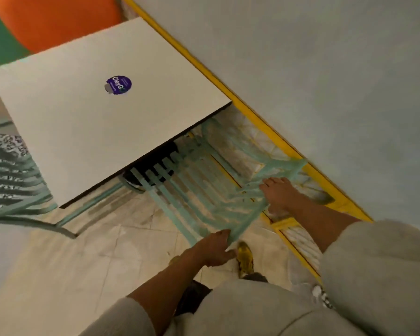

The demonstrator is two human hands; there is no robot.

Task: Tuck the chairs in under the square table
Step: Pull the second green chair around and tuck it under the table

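Square table [83, 112]: white top, purple round sticker [118, 85] near its centre, one edge running along the pale wall [325, 81] with yellow skirting [264, 122].

Mint slatted chair [204, 190]: at the table's near edge, seat front already under the top, backrest toward the person. Heavy blur on the slats; I read this as the chair in motion, but cannot be sure.

Left hand [217, 248]: fingers curled closed around the backrest's top rail at the corner farther from the wall. Right hand [280, 195]: closed over the rail at the corner nearer the wall, knuckles up.

Second mint chair [12, 180]: at the table's left side, seat mostly out from under the top. An orange seat [56, 20] sits beyond the far edge.

Judgement: step in hand is pushing the first chair home; roughly half in. To do it well, push evenly with both hands so the chair tracks square to the table edge, keep the wall-side leg off the skirting, and stop when the backrest meets the top.
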